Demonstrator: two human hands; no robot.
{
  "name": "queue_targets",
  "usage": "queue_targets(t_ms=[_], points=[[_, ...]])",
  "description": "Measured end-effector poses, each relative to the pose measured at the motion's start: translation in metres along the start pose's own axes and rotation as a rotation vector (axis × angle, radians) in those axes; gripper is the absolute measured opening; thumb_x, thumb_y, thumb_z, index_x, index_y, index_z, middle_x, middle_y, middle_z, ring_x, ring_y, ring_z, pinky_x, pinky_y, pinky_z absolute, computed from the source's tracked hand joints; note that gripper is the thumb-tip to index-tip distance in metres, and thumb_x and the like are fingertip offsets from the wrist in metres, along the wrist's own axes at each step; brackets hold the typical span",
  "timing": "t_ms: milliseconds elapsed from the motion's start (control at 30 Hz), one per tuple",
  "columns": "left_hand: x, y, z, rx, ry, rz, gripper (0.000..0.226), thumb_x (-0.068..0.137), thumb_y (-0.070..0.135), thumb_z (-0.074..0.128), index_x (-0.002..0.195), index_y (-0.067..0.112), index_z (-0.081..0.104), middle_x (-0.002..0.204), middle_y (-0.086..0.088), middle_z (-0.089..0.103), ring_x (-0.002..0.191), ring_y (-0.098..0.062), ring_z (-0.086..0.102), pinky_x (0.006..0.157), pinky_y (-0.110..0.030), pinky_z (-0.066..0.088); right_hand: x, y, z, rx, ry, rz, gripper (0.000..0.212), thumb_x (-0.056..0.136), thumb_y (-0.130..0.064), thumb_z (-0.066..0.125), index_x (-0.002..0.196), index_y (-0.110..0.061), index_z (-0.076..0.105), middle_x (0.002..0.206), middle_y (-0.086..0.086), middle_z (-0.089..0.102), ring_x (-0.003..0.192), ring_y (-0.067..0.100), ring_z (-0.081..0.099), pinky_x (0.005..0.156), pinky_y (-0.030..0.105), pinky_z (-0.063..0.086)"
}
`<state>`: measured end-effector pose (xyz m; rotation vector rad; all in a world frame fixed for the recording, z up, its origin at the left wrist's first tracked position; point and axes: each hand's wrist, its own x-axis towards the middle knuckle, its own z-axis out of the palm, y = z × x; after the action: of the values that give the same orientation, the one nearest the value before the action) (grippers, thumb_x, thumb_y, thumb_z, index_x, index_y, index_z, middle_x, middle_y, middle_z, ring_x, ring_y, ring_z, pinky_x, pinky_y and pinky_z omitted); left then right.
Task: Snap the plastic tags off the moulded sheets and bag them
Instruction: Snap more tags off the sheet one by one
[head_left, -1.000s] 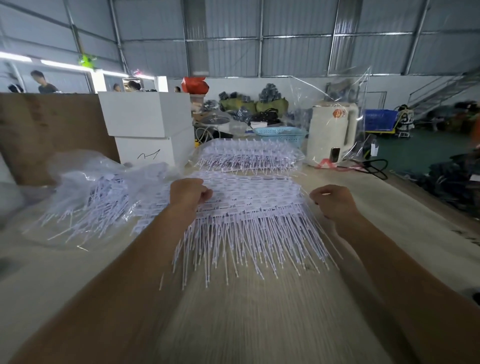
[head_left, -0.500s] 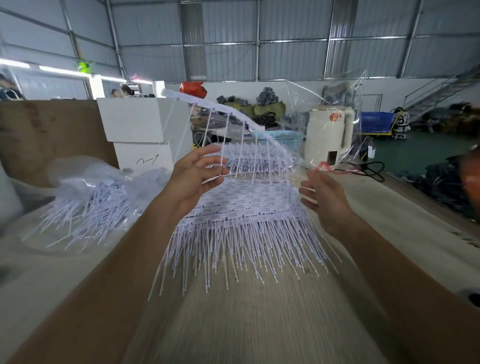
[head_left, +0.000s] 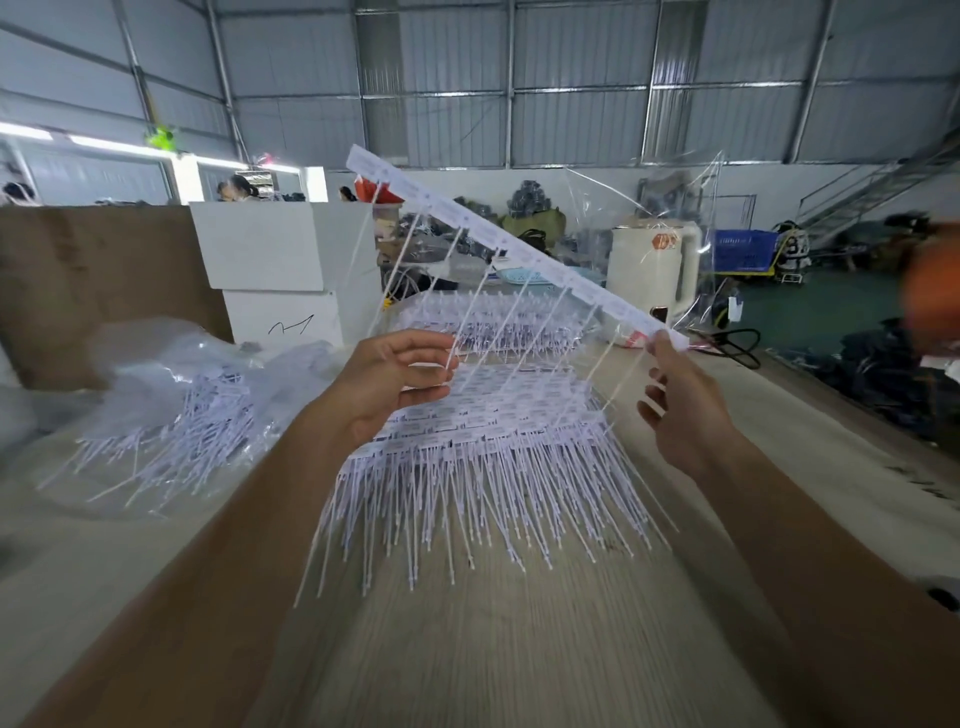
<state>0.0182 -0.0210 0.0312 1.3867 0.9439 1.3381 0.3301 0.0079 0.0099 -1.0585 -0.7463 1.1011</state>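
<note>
A metal-walled shed, a pale worktable (head_left: 467, 649) running up the frame's middle.

One moulded sheet (head_left: 519, 249) is lifted above centre, slanting from upper left to right; the right hand (head_left: 680, 410) pinches its lower end, the left hand (head_left: 395, 384) pinches its thin stems. Below them lies the stack of sheets (head_left: 493, 431). A clear bag of tags (head_left: 171, 415) sits at the left.

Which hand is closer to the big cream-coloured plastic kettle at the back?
Right. The right hand is raised just in front of and below the kettle, pinching the lifted tag strip's end; the left hand is much farther left.
</note>
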Motion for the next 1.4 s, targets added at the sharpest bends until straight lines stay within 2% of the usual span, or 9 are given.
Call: queue_targets(t_ms=[167, 300, 400, 600, 833, 967, 1067, 1167, 1400], points=[[0.002, -0.003, 0.0, 0.04, 0.067, -0.019, 0.032, 0.082, -0.016, 0.068, 0.096, 0.011, 0.077, 0.094, -0.011, 0.075, 0.087, -0.023, 0.074, 0.075, -0.032, 0.061, -0.003, -0.001, 0.001, 0.019, -0.169, -0.018, 0.03, 0.098, -0.042, 0.062, 0.121, -0.023, 0.066, 0.11, -0.003, 0.07, 0.108, 0.017, 0.065, 0.081, 0.031, 0.052], [0.003, -0.002, 0.0, 0.116, 0.177, -0.026, 0.027, 0.086, -0.011, 0.066, 0.101, 0.01, 0.075, 0.093, -0.013, 0.076, 0.085, -0.027, 0.073, 0.074, -0.036, 0.063, -0.007, -0.012, 0.001, 0.054, -0.219, -0.091, 0.021, 0.1, -0.036, 0.061, 0.11, -0.018, 0.067, 0.1, -0.002, 0.076, 0.089, 0.011, 0.07, 0.081, 0.031, 0.053], [0.002, 0.0, 0.0, 0.093, 0.228, -0.009, 0.021, 0.09, -0.002, 0.066, 0.105, 0.01, 0.074, 0.097, -0.015, 0.077, 0.087, -0.027, 0.075, 0.078, -0.037, 0.062, -0.011, -0.025, 0.002, 0.143, -0.271, -0.168, 0.006, 0.101, -0.022, 0.06, 0.097, -0.021, 0.063, 0.095, 0.0, 0.073, 0.09, 0.012, 0.067, 0.083, 0.03, 0.051], [-0.001, 0.003, 0.002, 0.143, 0.264, -0.024, 0.015, 0.094, 0.005, 0.064, 0.105, 0.01, 0.074, 0.094, -0.014, 0.077, 0.081, -0.025, 0.074, 0.076, -0.038, 0.061, -0.025, -0.042, 0.016, 0.172, -0.435, -0.201, 0.01, 0.099, -0.014, 0.063, 0.096, -0.021, 0.069, 0.101, 0.003, 0.072, 0.089, 0.015, 0.068, 0.084, 0.033, 0.055], [-0.004, 0.007, 0.004, 0.119, 0.289, -0.009, 0.022, 0.089, 0.011, 0.074, 0.111, 0.013, 0.069, 0.085, -0.01, 0.075, 0.07, -0.019, 0.069, 0.061, -0.029, 0.057, -0.034, -0.048, 0.021, 0.121, -0.555, -0.255, 0.02, 0.1, -0.01, 0.059, 0.115, -0.022, 0.064, 0.106, 0.005, 0.071, 0.093, 0.019, 0.068, 0.082, 0.035, 0.057], [-0.005, 0.015, 0.004, 0.093, 0.187, 0.079, 0.028, 0.086, 0.013, 0.078, 0.112, 0.021, 0.071, 0.091, -0.009, 0.075, 0.078, -0.016, 0.07, 0.064, -0.027, 0.055, -0.035, -0.055, 0.019, 0.126, -0.623, -0.292, 0.026, 0.1, -0.012, 0.06, 0.123, -0.024, 0.063, 0.112, 0.005, 0.071, 0.096, 0.02, 0.068, 0.082, 0.034, 0.056], [-0.006, 0.026, 0.006, 0.168, 0.22, 0.178, 0.019, 0.086, 0.03, 0.079, 0.104, 0.03, 0.074, 0.084, -0.009, 0.075, 0.068, -0.012, 0.063, 0.053, -0.025, 0.048, -0.033, -0.06, 0.014, 0.174, -0.673, -0.296, 0.021, 0.094, -0.019, 0.067, 0.112, -0.029, 0.071, 0.113, 0.005, 0.072, 0.105, 0.024, 0.069, 0.086, 0.037, 0.056], [-0.007, 0.033, 0.006, 0.128, 0.281, 0.251, 0.016, 0.087, 0.029, 0.078, 0.103, 0.029, 0.075, 0.079, -0.01, 0.074, 0.065, -0.015, 0.06, 0.05, -0.024, 0.042, -0.029, -0.056, 0.008, 0.228, -0.659, -0.254, 0.009, 0.095, -0.025, 0.066, 0.097, -0.028, 0.074, 0.111, 0.004, 0.072, 0.103, 0.023, 0.07, 0.088, 0.039, 0.057], [-0.014, 0.045, 0.006, 0.075, 0.088, 0.295, 0.033, 0.086, 0.021, 0.078, 0.117, 0.03, 0.071, 0.1, -0.013, 0.076, 0.09, -0.019, 0.071, 0.07, -0.024, 0.054, -0.016, -0.043, -0.004, 0.308, -0.491, -0.172, 0.006, 0.1, -0.02, 0.059, 0.099, -0.018, 0.064, 0.102, 0.003, 0.075, 0.088, 0.015, 0.072, 0.079, 0.033, 0.059]])
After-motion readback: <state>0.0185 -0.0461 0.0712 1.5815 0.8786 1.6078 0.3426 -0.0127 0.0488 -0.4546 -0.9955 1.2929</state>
